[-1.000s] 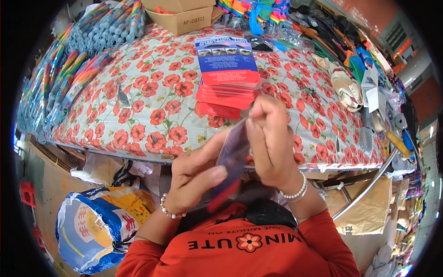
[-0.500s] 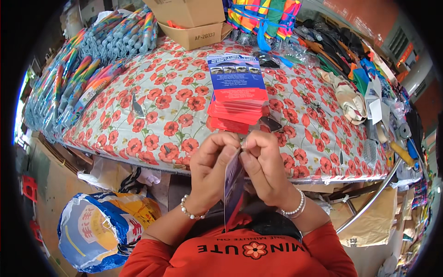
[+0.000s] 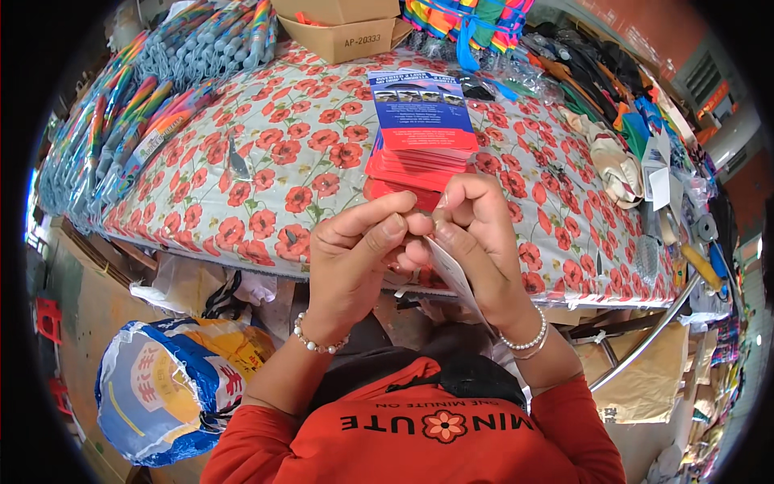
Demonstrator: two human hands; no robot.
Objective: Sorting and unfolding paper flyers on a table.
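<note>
Just in front of the table's near edge, my right hand [image 3: 481,254] pinches a thin card [image 3: 455,273] near its top end. The card hangs down along the palm with a pale face showing. My left hand [image 3: 359,254] is close beside it, thumb and fingers pressed together near the card's top; whatever they grip is too small to make out. Beyond my hands stands a stack of cards [image 3: 423,143], blue above and red below with small pictures, lying on the flowered tablecloth [image 3: 310,161].
Bundled rainbow umbrellas [image 3: 133,121] in clear sleeves pile up on the left. A cardboard box [image 3: 347,40] and a tied rainbow-coloured bundle [image 3: 476,24] sit at the back. Folded fabrics [image 3: 613,165] crowd the right. A blue-white sack [image 3: 161,387] stands on the floor, lower left.
My hands have moved slightly apart at the fingertips. The card has swung from hanging between them to tilt against my right hand, its pale side now showing.
</note>
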